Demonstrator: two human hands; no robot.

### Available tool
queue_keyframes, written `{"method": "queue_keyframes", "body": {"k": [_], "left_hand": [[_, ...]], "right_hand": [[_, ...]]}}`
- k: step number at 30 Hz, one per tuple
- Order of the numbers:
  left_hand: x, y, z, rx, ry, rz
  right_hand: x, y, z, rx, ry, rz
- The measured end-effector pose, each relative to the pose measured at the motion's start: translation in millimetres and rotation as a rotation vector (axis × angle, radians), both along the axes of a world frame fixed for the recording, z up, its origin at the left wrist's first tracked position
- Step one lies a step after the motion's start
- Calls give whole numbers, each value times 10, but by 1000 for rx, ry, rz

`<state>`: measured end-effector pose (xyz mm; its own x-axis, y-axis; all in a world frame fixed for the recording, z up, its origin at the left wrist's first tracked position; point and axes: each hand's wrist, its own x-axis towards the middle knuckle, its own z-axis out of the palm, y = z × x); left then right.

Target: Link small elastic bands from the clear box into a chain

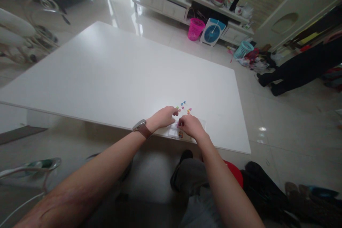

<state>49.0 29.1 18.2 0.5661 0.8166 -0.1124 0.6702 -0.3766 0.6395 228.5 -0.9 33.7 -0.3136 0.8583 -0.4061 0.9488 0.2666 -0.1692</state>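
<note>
My left hand [167, 115] reaches in over the table's near edge, with a watch [141, 127] on its wrist. Its index finger stretches toward a small green piece [177, 107], and the thumb stands apart. Beside it, my right hand [191, 125] is closed with fingertips pinched above a clear plastic box [174, 132]; what they hold, if anything, is too small to make out. Just beyond the hands lie several small coloured pieces, among them a blue one [184, 102], a pink one [182, 108] and an orange one [188, 113]. My right hand covers part of the box.
The white table [128, 74] stretches away to the far left. Past it on the floor stand a pink basket [196, 29], a blue-and-white fan [213, 32] and a teal basket [243, 50]. A person's dark-trousered legs [296, 65] are at the right.
</note>
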Motion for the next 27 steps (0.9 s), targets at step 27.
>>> {"method": "queue_keyframes", "body": {"k": [27], "left_hand": [[-61, 21, -38, 59, 156, -9]], "right_hand": [[257, 183, -350, 47, 105, -140]]}}
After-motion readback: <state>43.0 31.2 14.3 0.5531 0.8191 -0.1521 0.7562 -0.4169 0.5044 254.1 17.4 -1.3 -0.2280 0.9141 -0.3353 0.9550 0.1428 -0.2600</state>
